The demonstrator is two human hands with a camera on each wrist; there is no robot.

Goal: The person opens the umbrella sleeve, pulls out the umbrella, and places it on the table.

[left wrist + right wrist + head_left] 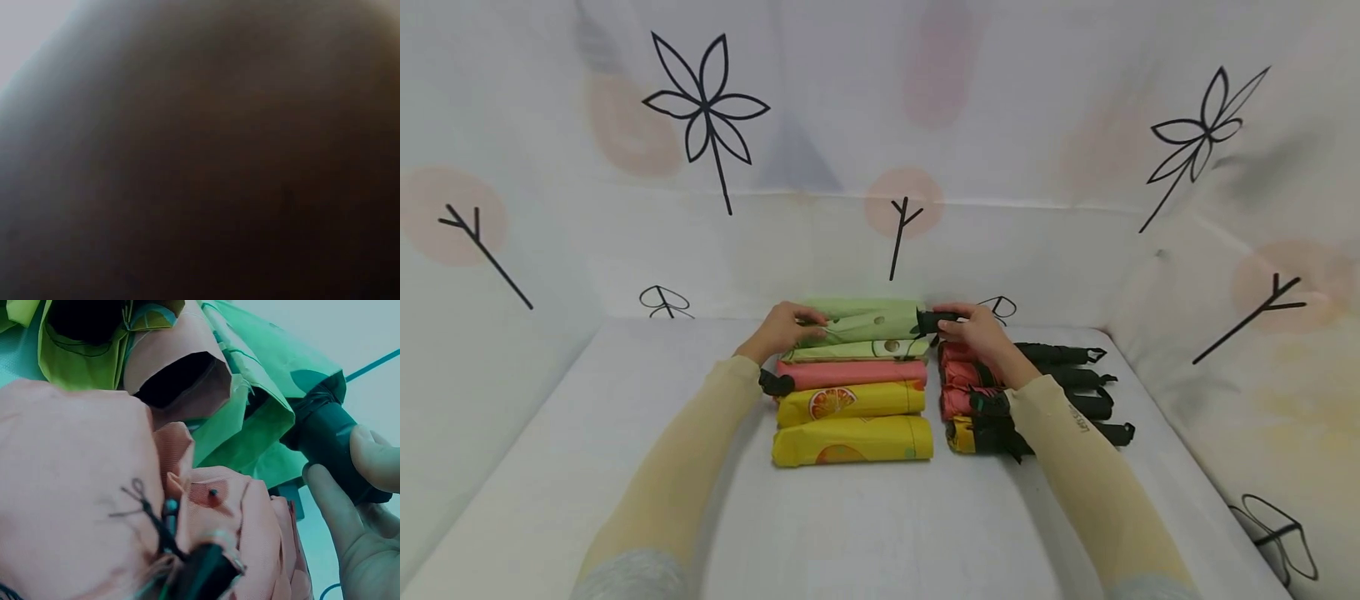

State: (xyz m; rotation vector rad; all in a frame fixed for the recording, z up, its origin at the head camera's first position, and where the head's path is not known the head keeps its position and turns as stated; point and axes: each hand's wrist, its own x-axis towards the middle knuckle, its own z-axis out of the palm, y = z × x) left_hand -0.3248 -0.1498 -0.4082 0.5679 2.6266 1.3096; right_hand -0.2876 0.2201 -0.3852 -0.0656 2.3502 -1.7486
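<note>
A green folded umbrella [872,325] lies crosswise at the back of the row, its black handle [931,322] pointing right. My left hand [782,330] grips its left end, thumb in front and fingers behind. At the other end, my right hand [979,333] pinches the handle; the right wrist view shows thumb and fingers on that black handle [331,440]. Just in front lie a pale green sleeve with avocado print [842,351], a pink sleeve [857,373] and yellow fruit-print sleeves [857,440]. The left wrist view is dark and blurred.
Right of the sleeves, folded pink umbrellas [957,403] and a yellow one [961,435] lie stacked front to back with black handles, partly under my right forearm. A black strap [775,382] sticks out at the left. Printed white cloth [1037,250] stands behind the white table [865,533].
</note>
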